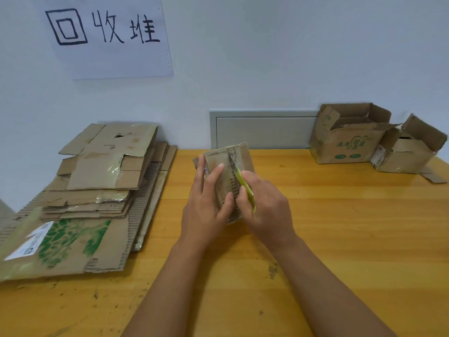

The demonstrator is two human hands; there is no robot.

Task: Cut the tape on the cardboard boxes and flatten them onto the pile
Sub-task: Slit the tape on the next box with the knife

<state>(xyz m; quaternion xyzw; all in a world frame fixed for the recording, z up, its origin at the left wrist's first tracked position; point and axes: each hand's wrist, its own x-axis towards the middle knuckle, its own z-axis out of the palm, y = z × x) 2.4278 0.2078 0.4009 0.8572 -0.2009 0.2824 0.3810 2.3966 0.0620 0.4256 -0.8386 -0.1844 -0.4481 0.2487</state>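
Gripping a small brown cardboard box [228, 171] with our left hand [206, 203], fingers [213, 173] curled round it. Our right hand [264, 205] clamps a green-handled knife [244, 186] on its tape.

Scuffed yellow wooden table [340, 239]. Left: pile of flattened brown cardboard boxes [92, 195]. Far right: two open brown cardboard boxes, green-printed one [347, 142] beside a smaller plain one [408, 152]. Loose cardboard scrap [435, 177] just beside those.
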